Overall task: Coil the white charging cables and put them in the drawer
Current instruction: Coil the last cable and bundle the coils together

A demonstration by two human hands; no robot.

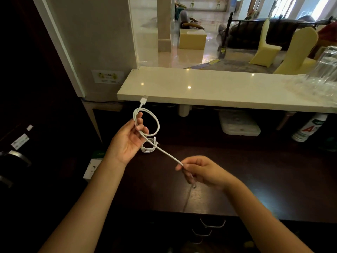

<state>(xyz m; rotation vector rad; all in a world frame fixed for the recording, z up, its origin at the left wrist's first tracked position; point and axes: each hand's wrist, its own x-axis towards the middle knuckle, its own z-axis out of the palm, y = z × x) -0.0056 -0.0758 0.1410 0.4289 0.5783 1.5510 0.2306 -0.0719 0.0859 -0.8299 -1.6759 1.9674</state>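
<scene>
White cable [158, 123] is held above the dark wooden bench [273, 179], stretched between both hands. At about nine o'clock from the picture's centre, the left hand [127, 141] is raised with its palm up, and its thumb and fingers pinch the cable where one round loop closes; the loop stands out toward twelve o'clock of that hand, and the USB plug [143, 99] at the cable's end points up in front of the edge of the pale stone shelf [218, 88]. From the pinch, the free length runs taut toward four o'clock to the right hand [202, 172], whose thumb and forefinger are pressed together on it while the other fingers curl under; a short bit of cable shows below that hand, blurred. On the bench just behind the taut length, at five o'clock of the left hand, lies a second white cable [149, 146], already gathered in a small bundle. Metal drawer handles [212, 223] show in the dark front below the bench edge at six o'clock; whether any drawer is open cannot be told. Clear glasses [326, 70] stand on the shelf at two o'clock, and a white bottle [308, 128] stands beneath it.
</scene>
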